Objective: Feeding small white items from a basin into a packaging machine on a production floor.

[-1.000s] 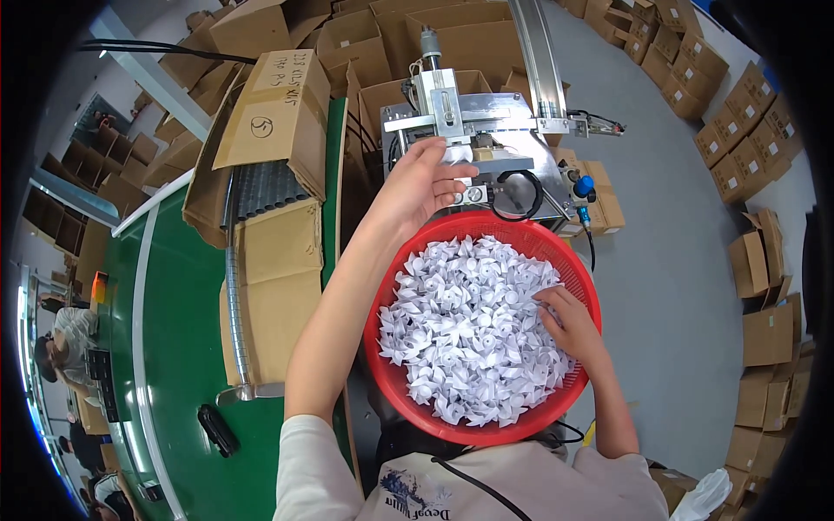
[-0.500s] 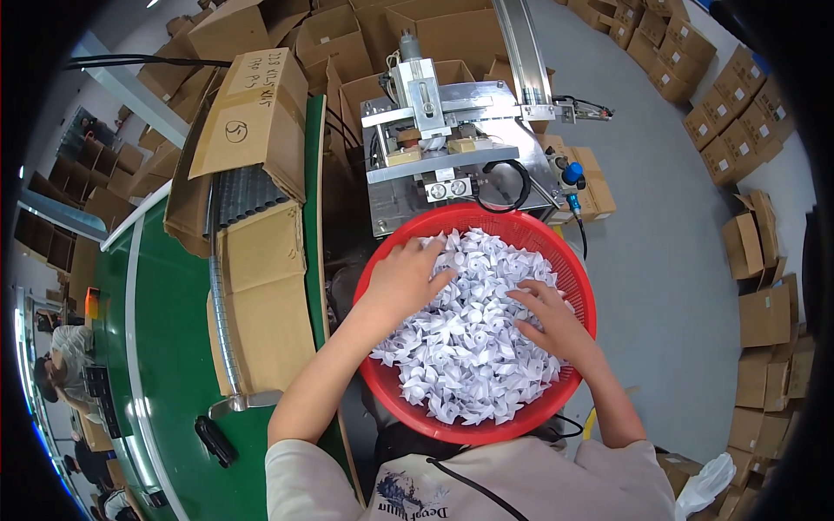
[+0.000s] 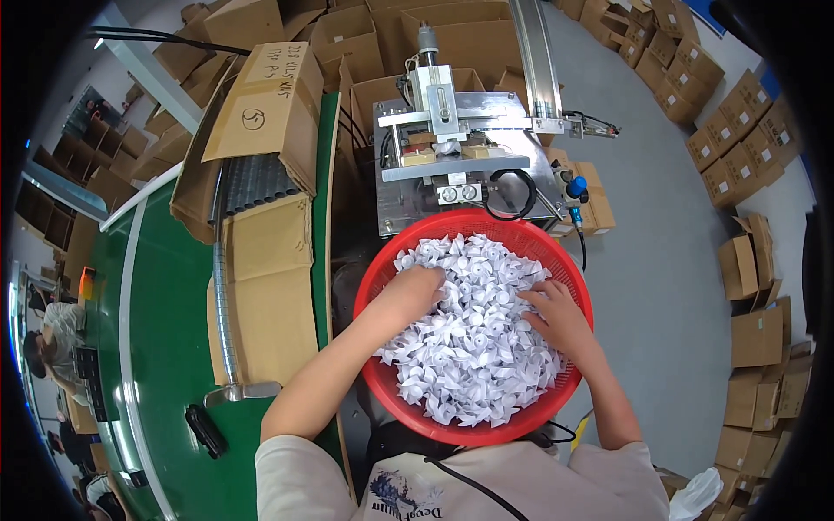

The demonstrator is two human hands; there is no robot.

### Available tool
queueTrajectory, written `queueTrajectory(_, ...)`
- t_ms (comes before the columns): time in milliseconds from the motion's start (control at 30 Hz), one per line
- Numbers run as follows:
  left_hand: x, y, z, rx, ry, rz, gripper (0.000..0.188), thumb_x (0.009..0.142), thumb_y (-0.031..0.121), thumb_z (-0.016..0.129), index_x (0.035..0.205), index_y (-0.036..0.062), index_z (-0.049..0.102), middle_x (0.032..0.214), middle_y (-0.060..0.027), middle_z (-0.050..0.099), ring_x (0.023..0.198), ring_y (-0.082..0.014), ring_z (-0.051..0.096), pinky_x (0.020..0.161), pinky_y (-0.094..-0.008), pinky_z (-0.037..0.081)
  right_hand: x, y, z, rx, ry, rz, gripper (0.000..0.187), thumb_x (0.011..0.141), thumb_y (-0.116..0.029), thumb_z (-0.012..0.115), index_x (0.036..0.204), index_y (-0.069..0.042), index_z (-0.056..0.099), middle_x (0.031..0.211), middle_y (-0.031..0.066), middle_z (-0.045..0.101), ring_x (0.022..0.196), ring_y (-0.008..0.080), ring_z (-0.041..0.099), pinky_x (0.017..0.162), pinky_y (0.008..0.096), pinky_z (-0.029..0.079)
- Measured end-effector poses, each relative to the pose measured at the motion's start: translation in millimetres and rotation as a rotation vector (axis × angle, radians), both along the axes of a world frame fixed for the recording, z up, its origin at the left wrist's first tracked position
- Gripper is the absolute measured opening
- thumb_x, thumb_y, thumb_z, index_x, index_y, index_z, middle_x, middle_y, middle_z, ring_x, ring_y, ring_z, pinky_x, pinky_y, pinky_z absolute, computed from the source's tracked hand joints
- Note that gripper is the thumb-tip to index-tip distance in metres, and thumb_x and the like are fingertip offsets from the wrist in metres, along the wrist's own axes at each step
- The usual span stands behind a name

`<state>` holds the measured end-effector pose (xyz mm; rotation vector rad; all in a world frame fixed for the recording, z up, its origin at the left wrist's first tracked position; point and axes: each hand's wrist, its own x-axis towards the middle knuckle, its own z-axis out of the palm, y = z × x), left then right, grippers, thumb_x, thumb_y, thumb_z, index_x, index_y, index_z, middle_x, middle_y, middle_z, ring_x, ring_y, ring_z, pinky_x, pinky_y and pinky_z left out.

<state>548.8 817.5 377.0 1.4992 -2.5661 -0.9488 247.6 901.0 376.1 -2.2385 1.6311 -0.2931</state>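
Note:
A red plastic basket (image 3: 371, 369) sits in front of my body, filled with small white pinwheel-shaped pieces (image 3: 473, 365). My left hand (image 3: 417, 291) is sunk into the left side of the heap. Its fingers curl downward among the pieces, so what they hold is hidden. Over on the right side, my right hand (image 3: 560, 317) rests on the heap near the basket wall. Its fingers are apart and slightly bent, touching the pieces, with none plainly gripped.
Beyond the basket stands a metal bench machine (image 3: 447, 165) with black and blue air fittings. To the left, an open carton (image 3: 269, 113) of dark tubes lies on a green table (image 3: 165, 347) beside a metal rail (image 3: 224, 304) and a black object (image 3: 207, 430). Stacked cartons (image 3: 756, 130) line the right.
My left hand has moved down into the heap, and its spread fingers have curled in. My right hand has shifted only slightly. The view has tilted a little.

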Motion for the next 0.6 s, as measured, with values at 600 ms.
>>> queueTrajectory(600,-19.5,-38.5,85.9,-0.74,0.546,0.171,0.03,0.092,0.009,0.065,0.12,0.0046,0.056,0.097,-0.014,0.062,0.079,-0.0332,0.063,0.073,-0.0437,0.052,2.6,-3.3,-0.7,0.111,-0.048,-0.085,0.039,0.09,-0.024,0.07,0.125,-0.01,0.065,0.121,0.0107,0.058,0.113,0.0303,0.052,0.094,0.0377,0.048)
